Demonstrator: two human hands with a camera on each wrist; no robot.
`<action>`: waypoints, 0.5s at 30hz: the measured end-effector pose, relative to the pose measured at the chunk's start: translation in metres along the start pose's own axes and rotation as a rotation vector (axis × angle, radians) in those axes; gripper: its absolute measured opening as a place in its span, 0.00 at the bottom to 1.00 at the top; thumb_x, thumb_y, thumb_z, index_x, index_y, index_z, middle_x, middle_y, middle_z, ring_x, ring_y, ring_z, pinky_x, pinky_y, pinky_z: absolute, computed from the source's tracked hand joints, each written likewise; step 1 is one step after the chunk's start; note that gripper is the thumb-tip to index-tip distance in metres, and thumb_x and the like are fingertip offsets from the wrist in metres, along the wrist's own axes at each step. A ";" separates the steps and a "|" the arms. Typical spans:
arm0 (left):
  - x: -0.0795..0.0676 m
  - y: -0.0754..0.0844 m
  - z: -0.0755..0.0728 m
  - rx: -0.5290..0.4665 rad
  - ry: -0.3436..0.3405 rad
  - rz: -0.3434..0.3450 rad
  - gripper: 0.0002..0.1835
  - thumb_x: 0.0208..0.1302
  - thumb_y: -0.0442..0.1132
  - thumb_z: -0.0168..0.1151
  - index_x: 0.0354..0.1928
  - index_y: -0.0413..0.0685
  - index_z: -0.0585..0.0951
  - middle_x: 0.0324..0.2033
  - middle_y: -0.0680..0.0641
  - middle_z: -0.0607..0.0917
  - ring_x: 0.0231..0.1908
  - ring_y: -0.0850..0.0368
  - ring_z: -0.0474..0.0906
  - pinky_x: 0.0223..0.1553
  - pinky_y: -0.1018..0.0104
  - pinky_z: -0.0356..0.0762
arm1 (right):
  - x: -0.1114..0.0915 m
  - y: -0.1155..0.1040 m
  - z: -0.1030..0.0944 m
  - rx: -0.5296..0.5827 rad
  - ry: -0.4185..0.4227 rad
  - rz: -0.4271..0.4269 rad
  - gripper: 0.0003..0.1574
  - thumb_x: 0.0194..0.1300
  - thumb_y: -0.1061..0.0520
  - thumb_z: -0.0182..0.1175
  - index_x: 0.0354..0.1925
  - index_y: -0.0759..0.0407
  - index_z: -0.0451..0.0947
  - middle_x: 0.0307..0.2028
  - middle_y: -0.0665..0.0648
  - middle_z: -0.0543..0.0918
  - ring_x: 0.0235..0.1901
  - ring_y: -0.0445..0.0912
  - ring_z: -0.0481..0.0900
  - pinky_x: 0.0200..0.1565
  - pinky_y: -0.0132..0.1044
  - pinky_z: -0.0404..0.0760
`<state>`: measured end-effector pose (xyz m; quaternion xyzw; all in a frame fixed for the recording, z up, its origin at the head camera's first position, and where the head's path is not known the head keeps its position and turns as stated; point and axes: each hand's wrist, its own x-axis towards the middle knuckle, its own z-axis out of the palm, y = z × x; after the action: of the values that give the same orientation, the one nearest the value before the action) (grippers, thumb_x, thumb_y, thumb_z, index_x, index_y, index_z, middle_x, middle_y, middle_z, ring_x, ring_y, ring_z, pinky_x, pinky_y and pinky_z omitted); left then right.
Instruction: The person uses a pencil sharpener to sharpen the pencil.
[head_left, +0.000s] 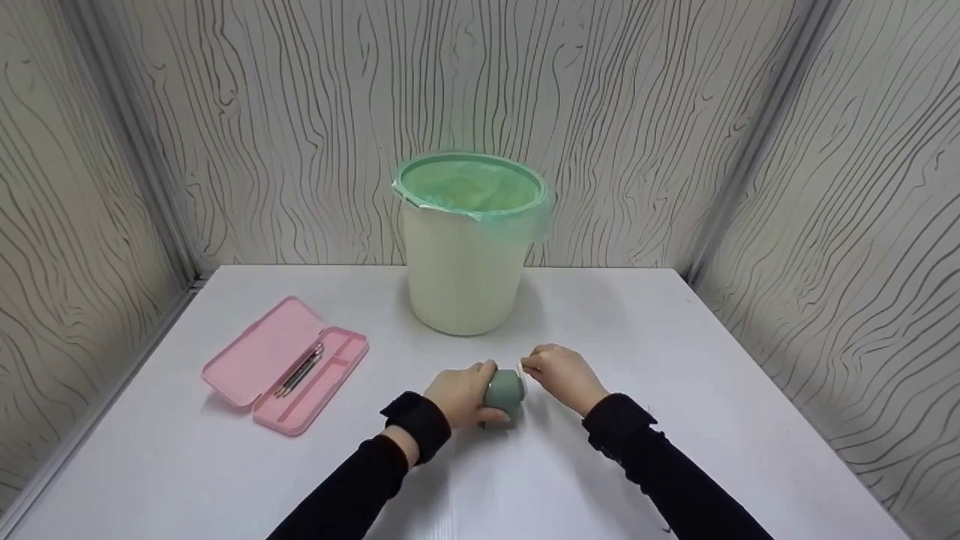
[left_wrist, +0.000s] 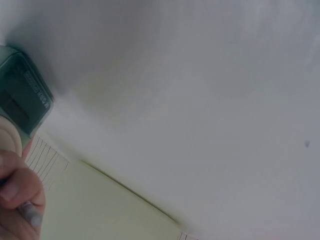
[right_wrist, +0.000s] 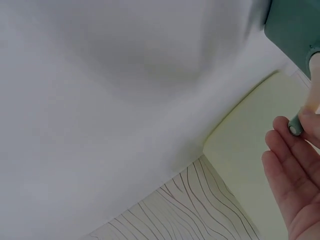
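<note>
A green hand-crank pencil sharpener is on the white table, in front of the bin. My left hand grips its body from the left, with the thumb on the near side. On the sharpener's right side, my right hand pinches the crank. The right wrist view shows the cream crank arm and its green knob between thumb and fingers. In the left wrist view a dark see-through drawer with lettering shows on the sharpener. Whether a pencil is inserted in the sharpener is hidden.
A pink pencil case lies open at the left, with several pencils inside. Behind the hands stands a tall pale bin with a green liner. Wood-patterned walls border the white table.
</note>
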<state>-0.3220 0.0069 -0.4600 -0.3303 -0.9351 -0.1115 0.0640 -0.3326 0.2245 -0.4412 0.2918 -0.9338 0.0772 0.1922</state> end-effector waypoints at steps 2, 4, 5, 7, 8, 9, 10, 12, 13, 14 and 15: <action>0.000 0.000 0.000 -0.001 0.000 -0.003 0.34 0.61 0.65 0.69 0.54 0.48 0.71 0.42 0.47 0.86 0.35 0.55 0.85 0.36 0.64 0.82 | 0.001 0.000 0.004 -0.001 -0.021 0.004 0.04 0.64 0.63 0.68 0.34 0.59 0.90 0.29 0.55 0.87 0.32 0.50 0.86 0.37 0.41 0.84; 0.000 -0.001 0.001 0.001 0.006 -0.005 0.34 0.61 0.65 0.69 0.55 0.48 0.71 0.42 0.47 0.86 0.35 0.55 0.85 0.36 0.64 0.82 | 0.000 -0.001 0.008 -0.008 -0.061 -0.001 0.04 0.62 0.66 0.68 0.32 0.60 0.89 0.28 0.55 0.87 0.30 0.48 0.85 0.34 0.40 0.83; 0.000 0.000 0.001 0.004 0.012 -0.004 0.34 0.61 0.64 0.69 0.54 0.47 0.71 0.42 0.47 0.86 0.35 0.55 0.85 0.35 0.64 0.82 | -0.001 -0.001 0.010 -0.010 -0.075 -0.006 0.05 0.61 0.67 0.69 0.30 0.60 0.88 0.27 0.55 0.86 0.29 0.48 0.85 0.33 0.39 0.82; 0.000 0.000 0.002 0.006 0.024 -0.008 0.33 0.61 0.64 0.69 0.54 0.47 0.71 0.41 0.47 0.86 0.34 0.55 0.84 0.35 0.64 0.82 | -0.006 -0.001 0.016 -0.005 -0.098 -0.015 0.06 0.59 0.68 0.69 0.28 0.60 0.87 0.26 0.55 0.87 0.28 0.47 0.84 0.33 0.38 0.82; -0.001 -0.001 0.002 0.010 0.032 -0.008 0.33 0.60 0.64 0.69 0.54 0.47 0.71 0.41 0.47 0.86 0.34 0.55 0.84 0.34 0.65 0.82 | -0.009 -0.002 0.018 -0.001 -0.108 -0.022 0.06 0.58 0.68 0.70 0.27 0.60 0.87 0.25 0.55 0.87 0.28 0.47 0.84 0.32 0.38 0.82; -0.001 0.000 0.003 0.011 0.038 -0.010 0.34 0.60 0.64 0.69 0.53 0.47 0.71 0.40 0.47 0.86 0.33 0.56 0.84 0.34 0.65 0.81 | -0.012 -0.002 0.019 0.007 -0.117 -0.022 0.06 0.57 0.69 0.70 0.27 0.61 0.87 0.25 0.55 0.87 0.28 0.47 0.85 0.32 0.37 0.82; -0.001 0.000 0.003 0.009 0.041 -0.011 0.34 0.60 0.64 0.69 0.53 0.47 0.71 0.40 0.47 0.86 0.33 0.55 0.84 0.34 0.65 0.81 | -0.015 -0.003 0.021 0.017 -0.116 -0.023 0.06 0.57 0.68 0.71 0.26 0.60 0.86 0.25 0.54 0.87 0.28 0.47 0.85 0.33 0.37 0.82; -0.001 0.000 0.004 0.003 0.047 -0.012 0.34 0.60 0.64 0.70 0.53 0.47 0.71 0.40 0.47 0.86 0.33 0.56 0.83 0.33 0.65 0.81 | -0.019 -0.003 0.022 0.036 -0.112 -0.016 0.05 0.58 0.66 0.72 0.26 0.60 0.86 0.26 0.54 0.87 0.29 0.47 0.86 0.35 0.37 0.83; -0.001 0.000 0.005 0.000 0.047 -0.013 0.34 0.60 0.64 0.70 0.53 0.47 0.71 0.39 0.47 0.85 0.33 0.56 0.83 0.33 0.65 0.80 | -0.021 -0.004 0.022 0.040 -0.114 -0.015 0.05 0.58 0.65 0.72 0.27 0.60 0.87 0.26 0.54 0.87 0.30 0.47 0.86 0.35 0.37 0.83; -0.001 0.000 0.005 -0.001 0.048 -0.014 0.34 0.59 0.64 0.70 0.53 0.47 0.71 0.39 0.47 0.85 0.32 0.56 0.83 0.33 0.65 0.80 | -0.023 -0.005 0.022 0.043 -0.117 -0.015 0.04 0.59 0.65 0.72 0.27 0.60 0.87 0.27 0.54 0.87 0.30 0.47 0.86 0.36 0.38 0.84; -0.001 0.000 0.005 -0.008 0.047 -0.017 0.34 0.59 0.64 0.70 0.53 0.47 0.72 0.39 0.47 0.85 0.33 0.56 0.83 0.33 0.65 0.80 | -0.025 -0.005 0.022 0.047 -0.117 -0.019 0.04 0.59 0.65 0.72 0.28 0.60 0.87 0.27 0.54 0.87 0.30 0.47 0.86 0.36 0.37 0.84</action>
<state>-0.3212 0.0078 -0.4649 -0.3199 -0.9356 -0.1236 0.0837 -0.3175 0.2273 -0.4708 0.3094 -0.9385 0.0801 0.1310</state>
